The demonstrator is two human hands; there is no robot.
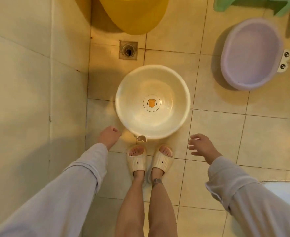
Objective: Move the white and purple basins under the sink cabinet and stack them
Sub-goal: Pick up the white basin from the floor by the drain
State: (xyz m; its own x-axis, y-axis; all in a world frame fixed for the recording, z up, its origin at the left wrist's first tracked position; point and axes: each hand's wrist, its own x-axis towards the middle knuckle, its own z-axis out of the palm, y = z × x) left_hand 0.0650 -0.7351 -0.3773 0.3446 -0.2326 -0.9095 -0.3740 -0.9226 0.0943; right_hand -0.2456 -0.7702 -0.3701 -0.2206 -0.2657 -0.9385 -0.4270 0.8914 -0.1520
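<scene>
A round white basin [178, 93] with an orange cartoon print on its bottom sits on the tiled floor straight ahead of my feet. An oval purple basin [251, 53] with a white frog-eyed handle rests on the floor at the upper right. My left hand [108, 135] hovers just left of the white basin's near rim, fingers curled, holding nothing. My right hand [202, 146] hangs to the right of that rim with fingers spread, also empty. Neither hand touches a basin.
A large yellow tub [134, 14] stands at the top by the wall. A floor drain [128, 50] lies behind the white basin. A green plastic stool [253, 5] is at the top right. A tiled wall [29, 82] runs along the left. My slippered feet [149, 159] stand close to the basin.
</scene>
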